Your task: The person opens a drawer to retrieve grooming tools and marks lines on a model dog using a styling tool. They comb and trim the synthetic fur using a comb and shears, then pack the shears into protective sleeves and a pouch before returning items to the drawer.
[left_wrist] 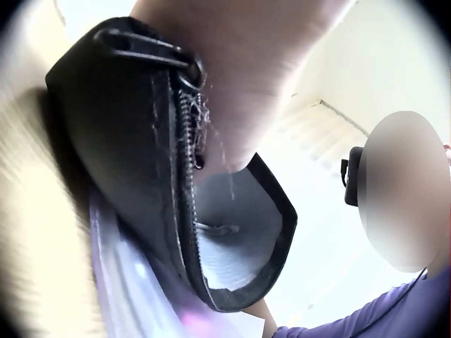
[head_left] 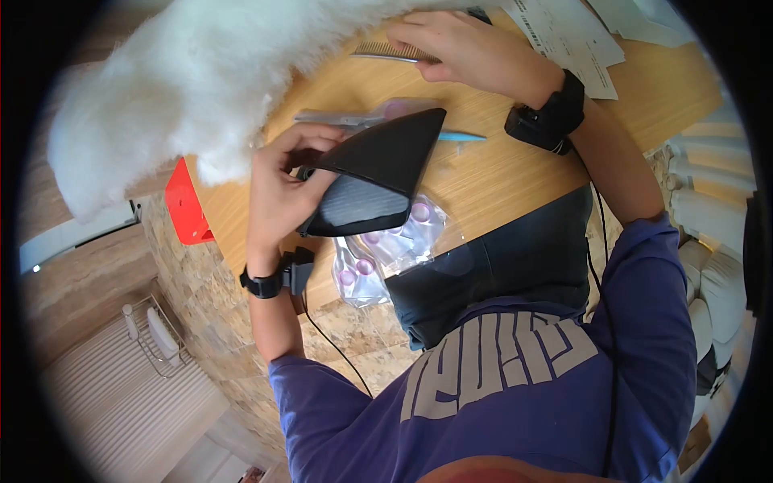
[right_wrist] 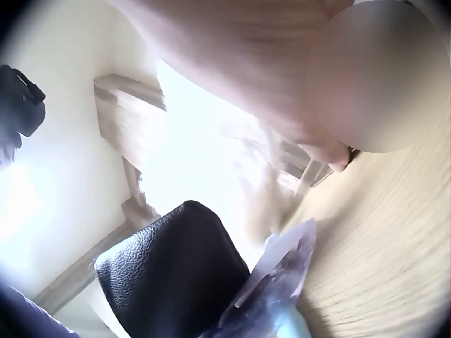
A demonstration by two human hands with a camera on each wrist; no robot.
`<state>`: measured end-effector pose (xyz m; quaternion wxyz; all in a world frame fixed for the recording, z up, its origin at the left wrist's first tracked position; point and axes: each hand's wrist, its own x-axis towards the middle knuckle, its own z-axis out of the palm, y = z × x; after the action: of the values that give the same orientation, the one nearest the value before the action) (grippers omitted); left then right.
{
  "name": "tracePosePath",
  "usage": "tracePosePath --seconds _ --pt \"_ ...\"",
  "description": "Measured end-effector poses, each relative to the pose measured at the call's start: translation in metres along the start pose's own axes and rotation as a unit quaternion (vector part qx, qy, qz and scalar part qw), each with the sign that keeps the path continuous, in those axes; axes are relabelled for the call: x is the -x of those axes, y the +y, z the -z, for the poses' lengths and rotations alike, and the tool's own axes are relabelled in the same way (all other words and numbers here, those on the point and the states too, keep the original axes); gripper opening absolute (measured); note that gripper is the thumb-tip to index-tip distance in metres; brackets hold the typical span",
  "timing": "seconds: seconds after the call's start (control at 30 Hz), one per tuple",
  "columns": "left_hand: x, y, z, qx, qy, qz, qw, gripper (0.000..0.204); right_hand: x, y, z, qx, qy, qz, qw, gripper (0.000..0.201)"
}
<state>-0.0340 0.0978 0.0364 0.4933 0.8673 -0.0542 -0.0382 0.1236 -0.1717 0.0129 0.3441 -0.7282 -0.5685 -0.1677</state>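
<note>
My left hand (head_left: 278, 193) grips a black pouch (head_left: 394, 149) by its side, thumb against its edge, above the front of the wooden table. The zipper (left_wrist: 187, 134) is undone in the left wrist view, and the grey lining (left_wrist: 243, 204) shows inside. Farther back, my right hand (head_left: 479, 52) pinches a metal fine-toothed comb (head_left: 386, 52) low over the tabletop. Between the hands lie silver shears (head_left: 322, 118), partly covered by the pouch, and a light-blue slim tool (head_left: 463, 137). Clear plastic packets (head_left: 362, 282) with purple-ringed handles lie below the pouch.
A large mass of white fur (head_left: 185, 80) covers the table's far left. Printed papers (head_left: 568, 40) lie at the back right. A red object (head_left: 185, 209) sits by the left table edge (head_left: 225, 233). Cables run from both wrist cameras along the arms.
</note>
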Motion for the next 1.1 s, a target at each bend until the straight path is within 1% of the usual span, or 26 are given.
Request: tracePosePath --seconds 0.03,0.07,0.13,0.2,0.27,0.3,0.37,0.4,0.47,0.5,0.57,0.6,0.63,0.67,0.7,0.73,0.77,0.8,0.83,0.87,0.93,0.97,1.0,1.03,1.07,1.1 --pt "0.001 -0.002 0.003 0.063 -0.019 -0.01 0.998 0.037 0.0 -0.006 0.001 0.028 -0.012 -0.015 0.999 0.039" --pt "0.002 0.0 0.006 0.067 -0.02 -0.006 0.998 0.037 0.002 -0.01 0.001 0.056 -0.025 -0.032 0.998 0.045" --pt "-0.001 0.004 0.013 0.141 -0.063 -0.005 0.988 0.035 0.005 -0.006 -0.005 0.104 -0.057 -0.062 0.991 0.041" --pt "0.0 -0.005 0.023 0.147 -0.059 -0.003 0.987 0.029 0.008 -0.004 -0.002 0.154 -0.084 -0.089 0.98 0.038" --pt "-0.002 -0.011 0.03 0.149 -0.072 -0.018 0.986 0.027 0.006 -0.007 0.012 0.053 -0.078 -0.125 0.988 0.029" --pt "-0.002 -0.012 0.03 0.165 -0.051 -0.023 0.985 0.025 0.003 -0.008 0.016 0.051 -0.078 -0.123 0.988 0.029" --pt "-0.003 -0.025 0.038 0.135 -0.016 -0.008 0.991 0.022 -0.005 -0.011 0.02 -0.023 -0.02 -0.167 0.986 0.023" --pt "0.0 -0.03 0.042 0.106 0.014 0.01 0.994 0.019 -0.008 -0.013 0.018 -0.028 -0.022 -0.16 0.987 0.023" --pt "0.0 -0.019 0.037 0.119 0.056 0.035 0.991 0.014 -0.013 -0.015 0.012 -0.016 0.131 -0.039 0.99 0.024" --pt "0.0 -0.019 0.038 0.137 0.066 0.037 0.988 0.012 -0.014 -0.019 0.013 -0.022 0.133 -0.035 0.99 0.024" --pt "0.001 -0.015 0.038 0.155 0.078 0.031 0.984 0.009 -0.019 -0.034 0.021 -0.055 0.167 0.069 0.982 0.024" --pt "0.001 -0.015 0.038 0.149 0.075 0.031 0.985 0.009 -0.025 -0.044 0.023 -0.055 0.174 0.067 0.981 0.024" --pt "0.002 -0.015 0.038 0.176 0.066 0.035 0.981 0.009 -0.034 -0.058 0.024 -0.208 0.208 -0.001 0.956 0.022" --pt "0.002 -0.015 0.037 0.205 0.058 0.039 0.976 0.008 -0.043 -0.072 0.027 -0.356 0.233 -0.066 0.902 0.019" --pt "0.003 -0.016 0.037 0.218 0.045 0.05 0.974 0.008 -0.051 -0.086 0.031 -0.354 0.235 -0.065 0.903 0.019" --pt "0.004 -0.017 0.034 0.218 0.046 0.047 0.974 0.008 -0.06 -0.1 0.036 -0.453 0.225 -0.083 0.858 0.017" --pt "0.006 -0.017 0.031 0.248 0.056 0.047 0.966 0.009 -0.066 -0.109 0.044 -0.547 0.212 -0.101 0.804 0.014" --pt "0.006 -0.016 0.026 0.278 0.067 0.045 0.957 0.009 -0.068 -0.11 0.064 -0.618 0.096 -0.108 0.773 0.01" --pt "0.014 -0.003 0.017 0.225 0.094 0.029 0.969 0.017 -0.071 -0.114 0.045 -0.492 0.102 -0.057 0.862 0.01" --pt "0.02 -0.009 0.017 0.226 0.09 0.024 0.97 0.017 -0.077 -0.117 0.018 -0.352 0.106 -0.006 0.93 0.014" --pt "0.03 -0.032 0.013 0.289 0.141 -0.109 0.941 0.034 -0.086 -0.123 -0.003 -0.3 0.101 0.064 0.946 0.017" --pt "0.038 -0.025 0.02 0.233 0.143 0.011 0.962 0.038 -0.087 -0.122 -0.011 -0.247 0.117 0.138 0.952 0.02" --pt "0.046 -0.021 0.03 0.17 0.144 0.131 0.966 0.042 -0.083 -0.12 -0.01 -0.242 0.116 0.132 0.954 0.02" --pt "0.041 -0.03 0.038 0.204 0.122 0.113 0.965 0.043 -0.082 -0.12 -0.006 -0.194 0.011 0.129 0.972 0.022" --pt "0.032 -0.022 0.036 0.237 0.106 0.095 0.961 0.045 -0.081 -0.12 -0.003 -0.145 -0.097 0.13 0.976 0.025" --pt "0.027 -0.005 0.046 0.341 0.047 0.086 0.935 0.031 -0.078 -0.119 -0.003 -0.147 -0.104 0.134 0.974 0.025"
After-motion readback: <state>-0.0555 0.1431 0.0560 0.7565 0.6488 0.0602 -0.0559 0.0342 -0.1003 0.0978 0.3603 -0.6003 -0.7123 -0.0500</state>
